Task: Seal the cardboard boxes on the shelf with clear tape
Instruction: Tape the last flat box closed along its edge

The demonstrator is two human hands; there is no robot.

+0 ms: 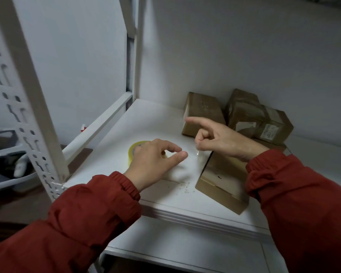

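Both arms reach forward, left sleeve (77,223) and right sleeve (303,194) red, elastic cuffs at wrists. Left hand (156,160) palm down, fingers curled over tape roll (133,150), thumb and forefinger tips close, small gap. Right hand (220,139) just beside: forefinger straight, pointing left, other fingers curled in; any pinch unclear.

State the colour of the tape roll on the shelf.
The round tape roll is translucent yellow; head view.

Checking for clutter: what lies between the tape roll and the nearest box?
Head view: the left hand, on the tape roll, then bare white shelf up to the nearest box.
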